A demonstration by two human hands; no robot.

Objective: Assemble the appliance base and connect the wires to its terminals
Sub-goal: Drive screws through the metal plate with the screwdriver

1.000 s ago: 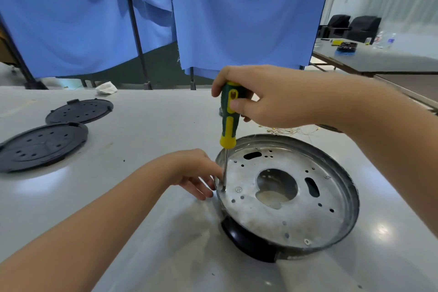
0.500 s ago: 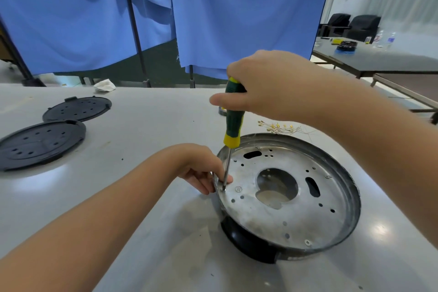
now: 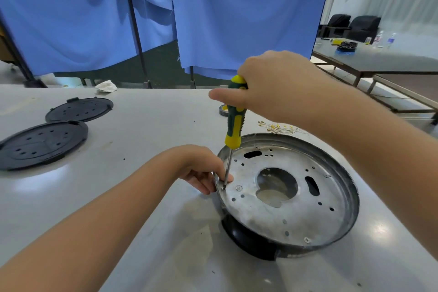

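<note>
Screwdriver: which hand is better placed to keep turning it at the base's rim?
Right. The right hand already grips the screwdriver handle from above, tip down on the metal base. The left hand is low at the rim, fingers beside the shaft.

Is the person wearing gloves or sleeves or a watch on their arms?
No. Both forearms are bare as far as the picture shows. The left hand and the right hand have no gloves, and no rings, watch or bracelet can be seen on either. No sleeve edge shows anywhere, so any sleeves end out of view.
</note>
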